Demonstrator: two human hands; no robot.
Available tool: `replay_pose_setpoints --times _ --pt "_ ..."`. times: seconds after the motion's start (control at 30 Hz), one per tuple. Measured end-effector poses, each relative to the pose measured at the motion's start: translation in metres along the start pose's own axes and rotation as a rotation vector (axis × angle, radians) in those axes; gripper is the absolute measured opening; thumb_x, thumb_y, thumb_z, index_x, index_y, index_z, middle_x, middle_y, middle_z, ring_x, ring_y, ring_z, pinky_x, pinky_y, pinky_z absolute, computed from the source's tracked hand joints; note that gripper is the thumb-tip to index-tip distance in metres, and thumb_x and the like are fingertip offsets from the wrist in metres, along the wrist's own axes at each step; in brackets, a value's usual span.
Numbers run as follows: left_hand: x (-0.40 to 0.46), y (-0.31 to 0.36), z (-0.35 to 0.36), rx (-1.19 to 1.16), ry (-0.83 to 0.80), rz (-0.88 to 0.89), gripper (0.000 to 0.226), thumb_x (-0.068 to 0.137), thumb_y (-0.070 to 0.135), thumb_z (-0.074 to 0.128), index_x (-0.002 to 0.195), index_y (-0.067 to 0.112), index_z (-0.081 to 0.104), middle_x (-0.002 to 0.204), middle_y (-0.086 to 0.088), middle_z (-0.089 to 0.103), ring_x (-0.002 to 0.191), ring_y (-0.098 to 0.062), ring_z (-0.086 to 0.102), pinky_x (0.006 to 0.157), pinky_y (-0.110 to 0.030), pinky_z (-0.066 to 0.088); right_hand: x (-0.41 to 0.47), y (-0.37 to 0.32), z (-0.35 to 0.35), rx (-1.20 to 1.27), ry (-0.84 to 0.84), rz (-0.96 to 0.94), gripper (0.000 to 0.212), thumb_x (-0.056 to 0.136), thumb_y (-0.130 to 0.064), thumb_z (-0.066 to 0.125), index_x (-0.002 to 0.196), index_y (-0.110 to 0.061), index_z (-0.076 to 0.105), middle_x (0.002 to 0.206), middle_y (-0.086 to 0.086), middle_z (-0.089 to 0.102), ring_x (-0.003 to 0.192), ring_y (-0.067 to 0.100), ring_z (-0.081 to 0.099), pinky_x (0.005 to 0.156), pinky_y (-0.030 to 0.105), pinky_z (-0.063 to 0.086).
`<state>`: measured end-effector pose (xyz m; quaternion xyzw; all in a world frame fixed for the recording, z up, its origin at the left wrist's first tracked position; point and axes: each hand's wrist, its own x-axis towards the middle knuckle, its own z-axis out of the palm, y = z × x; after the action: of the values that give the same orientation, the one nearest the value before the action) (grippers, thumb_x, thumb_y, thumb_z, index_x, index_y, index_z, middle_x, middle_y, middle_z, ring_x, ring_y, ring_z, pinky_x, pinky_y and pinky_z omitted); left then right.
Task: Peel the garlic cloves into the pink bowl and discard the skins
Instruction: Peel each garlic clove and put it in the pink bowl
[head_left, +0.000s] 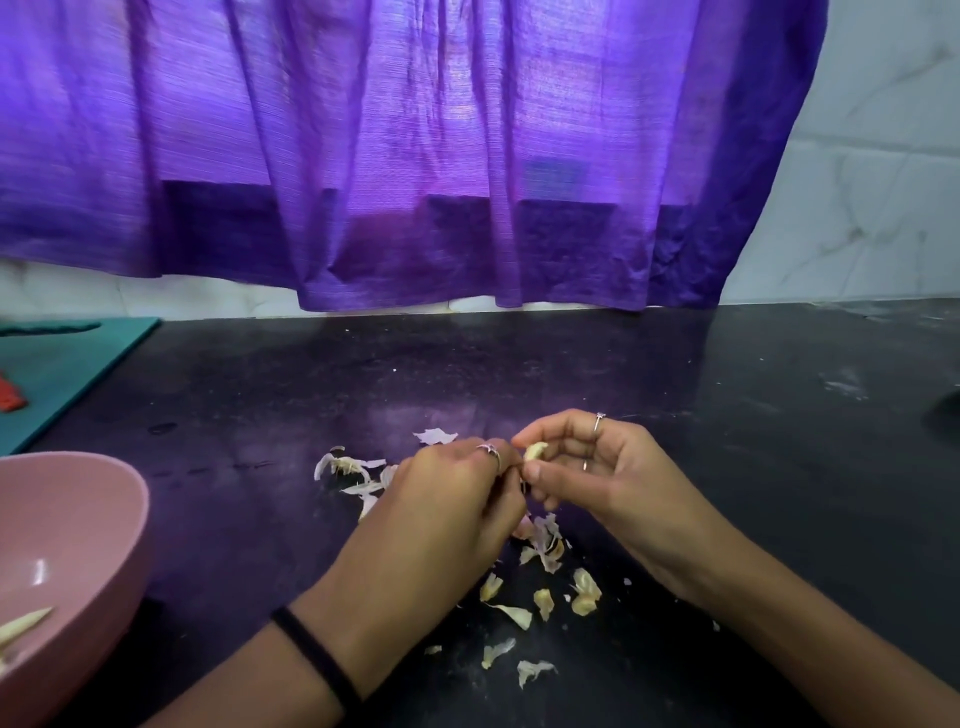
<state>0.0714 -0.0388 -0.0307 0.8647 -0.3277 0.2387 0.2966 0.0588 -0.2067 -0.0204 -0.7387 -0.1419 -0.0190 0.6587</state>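
Observation:
A pale garlic clove (535, 451) sits between the fingertips of my right hand (587, 467), which pinches it above the dark counter. My left hand (447, 499) meets it from the left, its curled fingers working at the clove's near end; the fingertips are hidden behind its knuckles. Loose garlic skins (540, 587) lie scattered on the counter under and around both hands. The pink bowl (109, 499) stands at the left edge, with peeled garlic pieces (23, 623) in its bottom.
A teal cutting board (67, 369) with a red object (9, 397) lies at the far left. The black counter (727, 415) runs back to a tiled wall under a purple curtain (415, 156). A dark object (945, 415) shows at the right edge.

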Motion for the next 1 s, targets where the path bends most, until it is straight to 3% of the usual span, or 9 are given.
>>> replay_pose_setpoints --times 0.23,0.37,0.47,0.63,0.87,1.0 --pt "0.000 0.002 0.002 -0.015 -0.005 -0.001 0.040 0.088 0.040 0.031 0.086 0.021 0.066 0.060 0.019 0.043 0.051 0.010 0.046 0.053 -0.008 0.035 -0.002 -0.004 0.002 -0.063 0.015 -0.009 0.013 0.087 0.004 0.062 0.094 -0.006 0.067 0.075 0.001 0.064 0.064 0.006 0.056 0.064 0.019 0.049" --pt "-0.001 0.002 0.001 0.005 0.010 -0.013 0.031 0.089 0.034 0.040 0.088 0.018 0.067 0.066 0.013 0.055 0.054 0.000 0.049 0.056 -0.026 0.047 -0.003 -0.006 0.003 -0.073 0.023 -0.009 0.014 0.087 0.004 0.063 0.093 -0.008 0.068 0.075 0.001 0.064 0.064 0.006 0.056 0.066 0.020 0.050" --pt "0.000 0.004 -0.001 -0.014 0.012 -0.035 0.030 0.089 0.033 0.041 0.088 0.019 0.068 0.067 0.015 0.053 0.052 0.007 0.047 0.056 -0.023 0.046 -0.003 -0.006 0.004 -0.083 0.037 -0.010 0.015 0.086 0.003 0.064 0.093 -0.010 0.069 0.075 0.002 0.064 0.066 0.009 0.056 0.068 0.021 0.051" --pt "0.001 0.003 -0.004 -0.009 0.072 -0.073 0.027 0.088 0.029 0.043 0.085 0.018 0.067 0.066 0.009 0.063 0.058 -0.007 0.057 0.056 -0.030 0.049 -0.005 -0.007 0.004 -0.102 0.042 0.005 0.015 0.085 0.001 0.066 0.091 -0.012 0.071 0.075 0.000 0.065 0.068 0.009 0.057 0.070 0.018 0.051" --pt "0.002 -0.005 -0.007 0.019 0.206 -0.132 0.019 0.090 0.016 0.054 0.081 0.011 0.070 0.060 0.001 0.065 0.053 -0.012 0.059 0.063 -0.032 0.042 -0.005 -0.007 0.001 -0.108 0.061 0.011 0.018 0.085 0.002 0.065 0.091 -0.014 0.072 0.071 -0.004 0.065 0.064 0.004 0.056 0.064 0.015 0.047" --pt "0.001 -0.007 -0.009 0.009 0.182 -0.141 0.012 0.089 0.008 0.061 0.089 0.012 0.073 0.065 0.001 0.069 0.057 -0.011 0.060 0.061 -0.028 0.046 -0.005 -0.006 -0.001 -0.108 0.064 0.002 0.025 0.086 0.001 0.065 0.098 -0.019 0.073 0.076 0.001 0.065 0.067 0.009 0.058 0.066 0.018 0.048"
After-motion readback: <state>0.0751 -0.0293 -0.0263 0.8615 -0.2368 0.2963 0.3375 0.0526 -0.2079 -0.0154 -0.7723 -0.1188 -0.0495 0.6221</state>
